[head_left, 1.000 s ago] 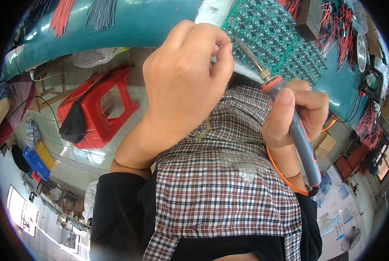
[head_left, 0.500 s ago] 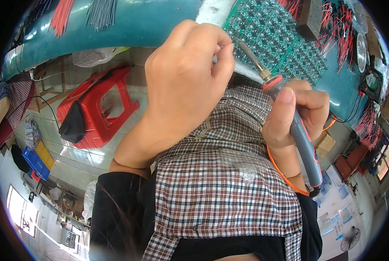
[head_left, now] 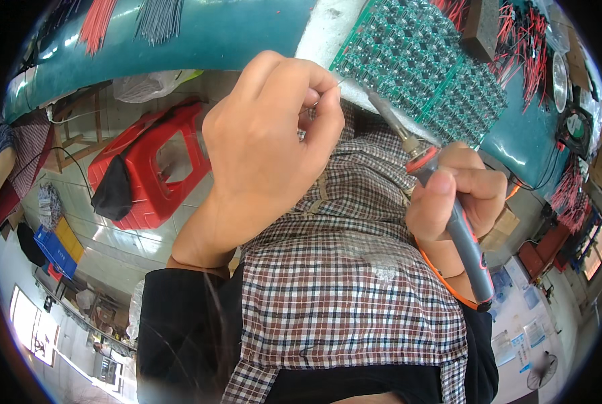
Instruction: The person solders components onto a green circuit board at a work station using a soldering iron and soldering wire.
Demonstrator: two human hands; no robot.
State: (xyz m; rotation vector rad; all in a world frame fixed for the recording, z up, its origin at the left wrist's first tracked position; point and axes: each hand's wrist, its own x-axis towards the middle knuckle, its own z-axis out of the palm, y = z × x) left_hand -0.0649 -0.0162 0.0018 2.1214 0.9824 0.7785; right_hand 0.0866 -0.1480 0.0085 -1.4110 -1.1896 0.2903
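Observation:
My right hand (head_left: 457,192) is wrapped round the grey and red handle of a soldering iron (head_left: 472,252), thumb on top near the collar. The iron's metal tip points up and left, toward my left fingertips and short of them. My left hand (head_left: 270,128) is closed in a pinch, back of the hand upward. A thin wire (head_left: 343,81) shows just past its thumb and forefinger; the rest is hidden in the fingers. Beyond both hands lies a panel of green circuit boards (head_left: 408,57) with many small parts, on a white foam sheet (head_left: 317,37).
The teal bench (head_left: 227,34) holds bundles of red wires (head_left: 99,23) and grey wires (head_left: 158,20) at the left. A dark block (head_left: 479,30) stands on the panel's far right edge, near more red and black wires (head_left: 531,54). A red stool (head_left: 149,168) is below left.
Both hands have drawn slightly down, the left one also leftward, away from the panel's near edge. The iron has come down with my right hand. Both grips stay the same.

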